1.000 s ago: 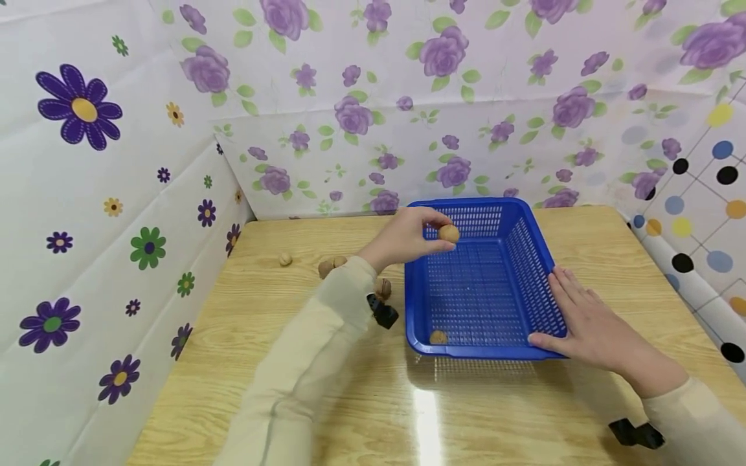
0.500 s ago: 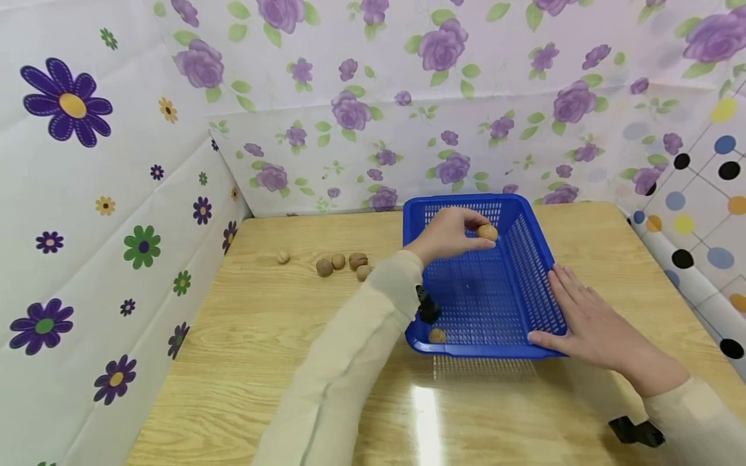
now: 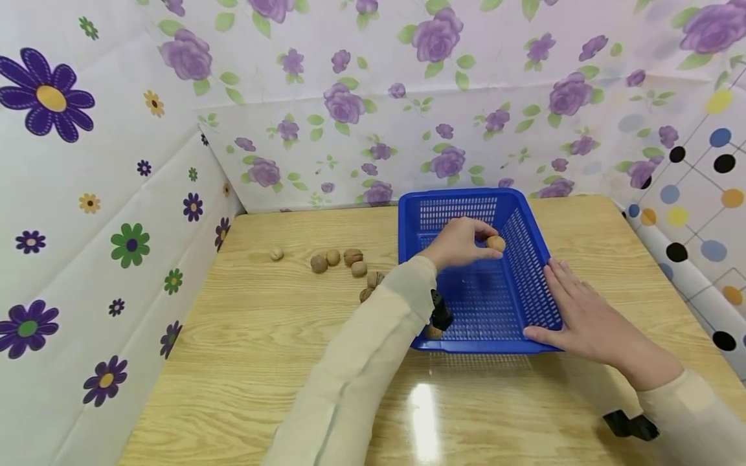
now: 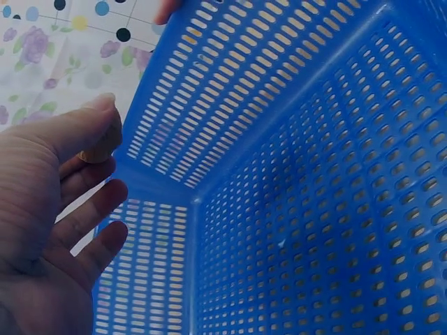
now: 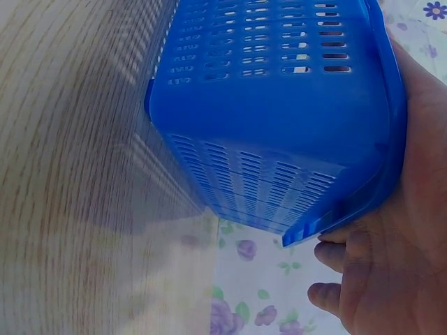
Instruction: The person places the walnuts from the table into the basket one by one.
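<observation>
My left hand [image 3: 457,244] pinches a walnut [image 3: 496,244] between thumb and fingertips, over the far right part of a blue plastic basket [image 3: 484,347]. In the left wrist view, the held walnut [image 4: 101,146] is partly covered by the thumb, with the other fingers loosely bent below it. My right hand [image 3: 588,323] rests on the basket's right rim near the front corner, fingers extended along the outside and thumb on the rim. Another walnut [image 3: 433,332] lies in the basket's front left corner, partly hidden by the dark left wrist camera.
Left of the basket, several walnuts [image 3: 352,257] lie on the wooden table [image 3: 262,323], some partly behind the left sleeve. A paler nut [image 3: 276,254] sits apart farther left. Patterned cloth [image 3: 344,142] stands behind the table and along both sides.
The left hand has carried its walnut rightward from the basket's left rim to over the right part, then slightly lower. More walnuts on the table have come into view. The right hand stays at the rim.
</observation>
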`<state>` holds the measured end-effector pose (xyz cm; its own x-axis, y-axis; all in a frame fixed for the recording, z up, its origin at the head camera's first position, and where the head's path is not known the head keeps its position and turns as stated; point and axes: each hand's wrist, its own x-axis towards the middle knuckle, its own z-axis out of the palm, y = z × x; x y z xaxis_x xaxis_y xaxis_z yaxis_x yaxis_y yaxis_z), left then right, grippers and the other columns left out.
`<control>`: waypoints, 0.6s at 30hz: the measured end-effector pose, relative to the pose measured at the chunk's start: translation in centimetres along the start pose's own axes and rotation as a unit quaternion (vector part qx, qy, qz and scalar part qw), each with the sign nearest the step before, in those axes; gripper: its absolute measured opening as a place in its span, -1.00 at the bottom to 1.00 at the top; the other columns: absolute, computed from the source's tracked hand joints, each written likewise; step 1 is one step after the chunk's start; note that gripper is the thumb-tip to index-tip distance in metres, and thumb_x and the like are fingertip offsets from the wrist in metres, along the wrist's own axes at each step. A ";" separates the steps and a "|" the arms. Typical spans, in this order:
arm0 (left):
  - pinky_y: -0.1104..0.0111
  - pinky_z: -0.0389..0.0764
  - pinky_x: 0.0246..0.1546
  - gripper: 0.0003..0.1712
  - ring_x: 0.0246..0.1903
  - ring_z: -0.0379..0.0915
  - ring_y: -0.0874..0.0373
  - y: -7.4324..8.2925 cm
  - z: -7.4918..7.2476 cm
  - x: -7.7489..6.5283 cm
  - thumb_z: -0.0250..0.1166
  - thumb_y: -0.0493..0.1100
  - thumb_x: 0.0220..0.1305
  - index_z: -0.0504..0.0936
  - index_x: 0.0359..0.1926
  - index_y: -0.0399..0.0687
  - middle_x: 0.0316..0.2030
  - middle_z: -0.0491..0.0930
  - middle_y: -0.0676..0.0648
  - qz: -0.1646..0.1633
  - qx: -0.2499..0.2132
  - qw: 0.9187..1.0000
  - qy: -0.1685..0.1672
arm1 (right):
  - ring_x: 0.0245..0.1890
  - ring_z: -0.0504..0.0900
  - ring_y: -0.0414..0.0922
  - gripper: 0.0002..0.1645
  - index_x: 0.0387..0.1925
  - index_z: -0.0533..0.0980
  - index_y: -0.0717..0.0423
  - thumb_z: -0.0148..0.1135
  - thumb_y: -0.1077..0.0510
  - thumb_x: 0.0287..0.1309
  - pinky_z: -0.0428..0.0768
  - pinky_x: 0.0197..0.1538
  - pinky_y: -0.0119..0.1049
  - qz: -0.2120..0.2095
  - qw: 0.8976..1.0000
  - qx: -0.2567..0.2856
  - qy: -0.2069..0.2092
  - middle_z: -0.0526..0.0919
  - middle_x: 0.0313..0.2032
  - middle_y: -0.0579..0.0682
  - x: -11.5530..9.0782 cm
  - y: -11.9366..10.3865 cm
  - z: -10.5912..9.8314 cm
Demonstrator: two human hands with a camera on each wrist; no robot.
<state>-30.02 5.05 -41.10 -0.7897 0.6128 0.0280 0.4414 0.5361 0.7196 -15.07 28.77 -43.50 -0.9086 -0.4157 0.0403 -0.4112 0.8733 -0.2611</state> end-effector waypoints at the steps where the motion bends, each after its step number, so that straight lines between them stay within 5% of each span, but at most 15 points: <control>1: 0.58 0.48 -0.12 -0.50 -0.08 0.50 0.32 0.0 0.2 0.1 0.41 0.09 0.13 0.63 0.09 0.09 -0.12 0.60 0.22 0.003 0.002 1.000 -0.004 | 0.46 -0.30 0.18 0.36 0.47 -0.25 0.33 0.20 -0.43 0.07 -0.09 0.34 0.31 0.000 1.000 0.000 0.001 -0.31 0.48 0.25 0.0 0.0 0.0; 10: 0.59 0.48 -0.14 -0.50 -0.10 0.49 0.37 0.0 1.7 0.1 0.39 0.12 0.13 0.63 0.10 0.12 -0.10 0.59 0.24 0.004 0.047 0.998 -0.050 | 0.47 -0.33 0.16 0.35 0.47 -0.26 0.33 0.20 -0.42 0.09 -0.09 0.34 0.31 -0.005 1.000 0.004 0.002 -0.31 0.48 0.26 -0.1 -0.2 0.2; 18: 0.57 0.47 0.00 -0.44 0.02 0.49 0.35 0.4 2.0 0.3 0.39 0.16 0.11 0.61 0.13 0.14 0.00 0.59 0.23 -0.017 0.051 0.997 -0.055 | 0.47 -0.33 0.16 0.36 0.47 -0.27 0.32 0.19 -0.43 0.09 -0.08 0.33 0.33 0.002 1.000 0.003 0.000 -0.32 0.48 0.24 -0.1 -0.1 -0.1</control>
<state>-29.24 6.56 -42.18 -0.7553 0.6510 -0.0757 0.4608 0.6097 0.6449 -14.93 28.79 -43.44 -0.9100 -0.4128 0.0393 -0.4076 0.8731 -0.2674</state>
